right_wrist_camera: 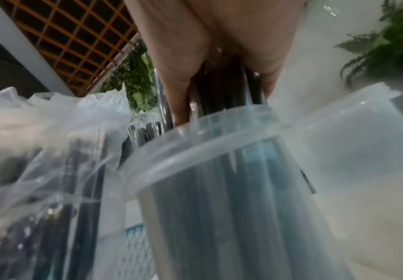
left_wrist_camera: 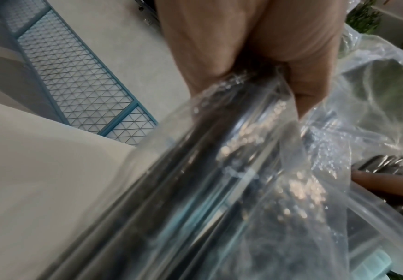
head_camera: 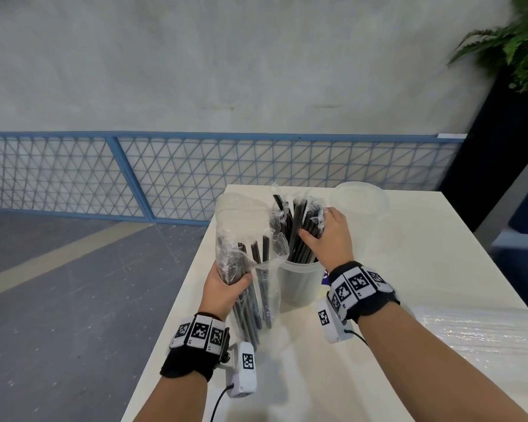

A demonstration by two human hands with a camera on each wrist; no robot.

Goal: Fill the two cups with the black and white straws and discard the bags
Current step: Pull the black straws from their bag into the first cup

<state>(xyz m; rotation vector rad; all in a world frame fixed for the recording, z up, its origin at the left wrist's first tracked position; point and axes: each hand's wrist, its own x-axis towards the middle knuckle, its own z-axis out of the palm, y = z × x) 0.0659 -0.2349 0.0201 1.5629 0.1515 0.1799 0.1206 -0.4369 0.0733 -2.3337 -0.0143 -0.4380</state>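
A clear plastic bag (head_camera: 244, 239) with several black straws in it stands upright at the table's left edge. My left hand (head_camera: 226, 287) grips the bag (left_wrist_camera: 255, 170) round its lower half. Beside it stands a translucent cup (head_camera: 299, 281) full of black straws (head_camera: 299, 236). My right hand (head_camera: 326, 236) holds a bunch of those straws (right_wrist_camera: 222, 91) above the cup's rim (right_wrist_camera: 219, 136). A second, empty cup (head_camera: 363, 199) stands at the table's far side, also in the right wrist view (right_wrist_camera: 354, 144).
The white table (head_camera: 378, 345) has a sheet of clear plastic (head_camera: 482, 333) lying at its right edge. A blue mesh fence (head_camera: 165, 175) runs behind the table, a potted fern (head_camera: 518, 44) stands at the far right. Grey floor lies to the left.
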